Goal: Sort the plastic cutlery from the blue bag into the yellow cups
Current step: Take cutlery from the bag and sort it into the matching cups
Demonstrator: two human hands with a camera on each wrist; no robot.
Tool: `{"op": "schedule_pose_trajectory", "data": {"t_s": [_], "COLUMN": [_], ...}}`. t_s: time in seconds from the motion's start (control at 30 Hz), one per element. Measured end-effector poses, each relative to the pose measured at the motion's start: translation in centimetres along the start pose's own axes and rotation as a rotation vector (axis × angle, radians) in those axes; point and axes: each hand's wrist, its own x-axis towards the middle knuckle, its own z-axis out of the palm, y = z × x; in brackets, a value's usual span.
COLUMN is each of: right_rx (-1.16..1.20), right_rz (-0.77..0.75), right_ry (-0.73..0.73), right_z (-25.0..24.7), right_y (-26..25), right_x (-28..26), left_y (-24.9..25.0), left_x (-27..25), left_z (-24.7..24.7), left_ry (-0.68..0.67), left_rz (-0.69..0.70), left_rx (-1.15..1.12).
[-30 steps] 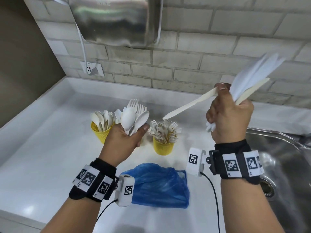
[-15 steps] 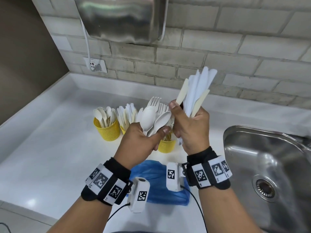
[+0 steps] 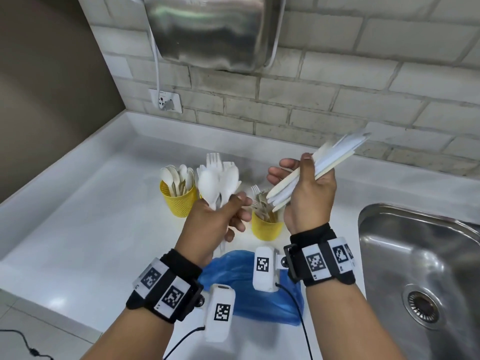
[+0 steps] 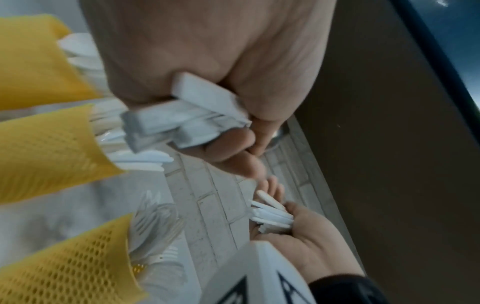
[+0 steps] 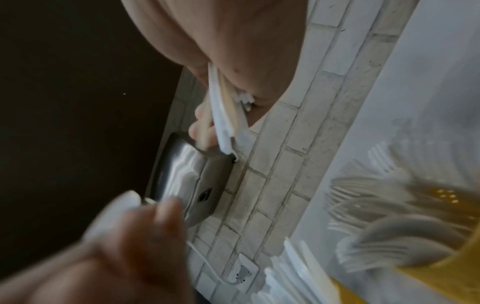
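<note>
Above the white desk [image 3: 78, 229], the left hand [image 3: 210, 224] has its fingers clenched round a bunch of white plastic spoons and forks [image 3: 220, 183], blocking the view of the middle yellow mesh cup. The right hand [image 3: 309, 196] grasps a bundle of white plastic knives [image 3: 319, 167], slanted above the fork-filled yellow mesh cup [image 3: 266, 227]. The spoon-filled yellow mesh cup [image 3: 178, 201] stands farthest left. A crumpled blue plastic bag [image 3: 249, 302] lies under the wrists, beside a steel sink [image 3: 420, 268].
</note>
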Motion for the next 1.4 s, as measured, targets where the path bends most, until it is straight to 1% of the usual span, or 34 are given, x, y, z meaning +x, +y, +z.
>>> {"op": "schedule_pose_trajectory", "data": {"t_s": [0.1, 0.2, 0.23, 0.3, 0.4, 0.47, 0.53, 0.6, 0.7, 0.8, 0.87, 0.93, 1.03, 1.17, 1.27, 1.4], "right_rx": [-0.012, -0.082, -0.12, -0.177, -0.266, -0.323, -0.329, -0.279, -0.224, -0.222, -0.241, -0.279, -0.362, -0.459, -0.484, -0.55], "right_rz": [-0.122, -0.248, -0.264, -0.247, -0.194, -0.158, -0.119, -0.076, -0.037, -0.015, -0.015, -0.033, -0.058, -0.066, -0.037, -0.03], "right_ry": [-0.062, -0.194, -0.243, -0.333, -0.429, -0.479, -0.514, -0.514, -0.403, -0.288, -0.268, -0.275, -0.305, -0.329, -0.317, -0.315], "right_z": [1.3, 2.8, 3.4, 4.3, 5.0, 4.9, 4.8, 5.0, 6.0, 6.8, 7.4, 7.8, 7.6, 7.1, 6.8, 6.8], "right_y": [-0.4, 0.1, 0.3, 1.0, 3.0, 4.3, 4.8, 5.0, 5.2, 5.7, 6.5, 7.8, 10.0, 12.1, 13.4, 14.6], "right_x": [-0.8, -2.2, -2.7, -3.6, -4.5, -4.9, -4.9, -4.7, -3.8, -2.3, -1.5, -1.1, -1.2, -1.6, -1.7, -1.7], "left_y": [-0.3, -0.4, -0.3, 0.4, 1.2, 1.2, 0.6, 0.2, 0.2, 0.2, 0.3, 0.3, 0.3, 0.1, 0.0, -0.2], "left_x": [0.3, 0.7, 0.8, 0.9, 1.0, 1.2, 1.2, 0.8, 0.4, 0.3, 0.0, -0.5, -1.7, -2.6, -2.6, -2.7], "left_z": [-0.6, -1.3, -1.4, -1.3, -1.8, -2.7, -3.4, -4.0, -4.8, -5.4, -5.6, -5.9, -6.4, -6.7, -6.8, -7.1], "left_ry": [0.041, 0.033, 0.017, -0.01, -0.054, -0.06, -0.049, -0.008, 0.066, 0.185, 0.241, 0.278, 0.261, 0.215, 0.205, 0.211], "left_rz": [-0.169, -0.286, -0.306, -0.318, -0.286, -0.256, -0.254, -0.274, -0.227, -0.114, -0.04, 0.023, 0.095, 0.149, 0.16, 0.136], "left_rx": [-0.194, -0.342, -0.384, -0.473, -0.584, -0.568, -0.53, -0.49, -0.413, -0.343, -0.257, -0.115, 0.017, 0.033, 0.045, 0.063]}}
